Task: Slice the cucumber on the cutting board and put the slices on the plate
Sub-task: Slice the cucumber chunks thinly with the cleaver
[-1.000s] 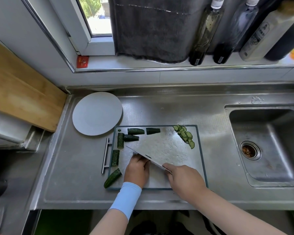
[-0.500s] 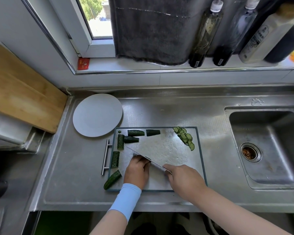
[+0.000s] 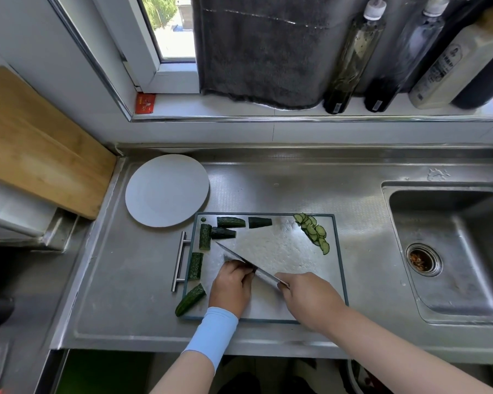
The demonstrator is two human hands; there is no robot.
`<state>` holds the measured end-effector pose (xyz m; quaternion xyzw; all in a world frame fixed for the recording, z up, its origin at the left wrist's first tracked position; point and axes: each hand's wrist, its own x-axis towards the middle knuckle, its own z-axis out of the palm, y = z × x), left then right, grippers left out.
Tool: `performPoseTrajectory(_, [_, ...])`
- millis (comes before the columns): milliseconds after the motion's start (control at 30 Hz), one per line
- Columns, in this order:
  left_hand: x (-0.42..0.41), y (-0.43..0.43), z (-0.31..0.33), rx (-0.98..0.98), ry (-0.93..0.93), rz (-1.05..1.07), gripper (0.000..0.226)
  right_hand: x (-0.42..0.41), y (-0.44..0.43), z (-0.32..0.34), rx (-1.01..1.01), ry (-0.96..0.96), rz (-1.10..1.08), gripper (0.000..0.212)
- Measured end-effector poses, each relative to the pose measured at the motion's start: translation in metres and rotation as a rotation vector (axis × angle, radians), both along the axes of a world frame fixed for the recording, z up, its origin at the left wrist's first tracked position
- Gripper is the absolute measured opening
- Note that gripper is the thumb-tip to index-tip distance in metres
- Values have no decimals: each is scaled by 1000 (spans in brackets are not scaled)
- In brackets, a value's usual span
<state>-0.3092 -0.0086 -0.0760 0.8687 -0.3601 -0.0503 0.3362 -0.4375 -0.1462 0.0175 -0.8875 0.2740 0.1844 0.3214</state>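
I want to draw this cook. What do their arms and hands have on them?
No gloves on either hand, and I can see no rings or watch. The left hand has a light blue cuff wrapped snugly around its wrist. The right hand and its forearm have no sleeve at all.

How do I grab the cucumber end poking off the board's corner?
Pinch the cucumber end across its thicker middle, from above, fingers on its two long sides. It lies slanted, tip past the cutting board edge, with the left hand beside it.

Plate [image 3: 165,191] behind-left of cutting board [image 3: 336,251]
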Motion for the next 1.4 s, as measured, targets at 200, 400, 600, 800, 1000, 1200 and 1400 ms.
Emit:
performPoseTrajectory(200, [-1,0,0,-27,-26,-18,20,20,7,-7,21,-5,11,27])
performPoseTrajectory(400, [-3,1,1,-27,-39,3,20,17,9,-8,-4,-32,21,29])
performPoseTrajectory(600, [-3,2,2,-28,-37,12,24,-10,9,-7,-87,-52,41,25])
performPoseTrajectory(800, [-3,2,2,-15,-21,16,25,-27,6,2,-119,-34,59,29])
performPoseTrajectory(1000, [-2,2,2,-4,-10,0,21,-27,3,8,-108,-18,59,33])
performPoseTrajectory(1200, [-2,1,4,-3,7,17,20,-20,0,5,-69,18,35,32])
performPoseTrajectory(1400, [-3,2,2,-31,-8,20,24,2,7,-7,-3,-4,33,29])
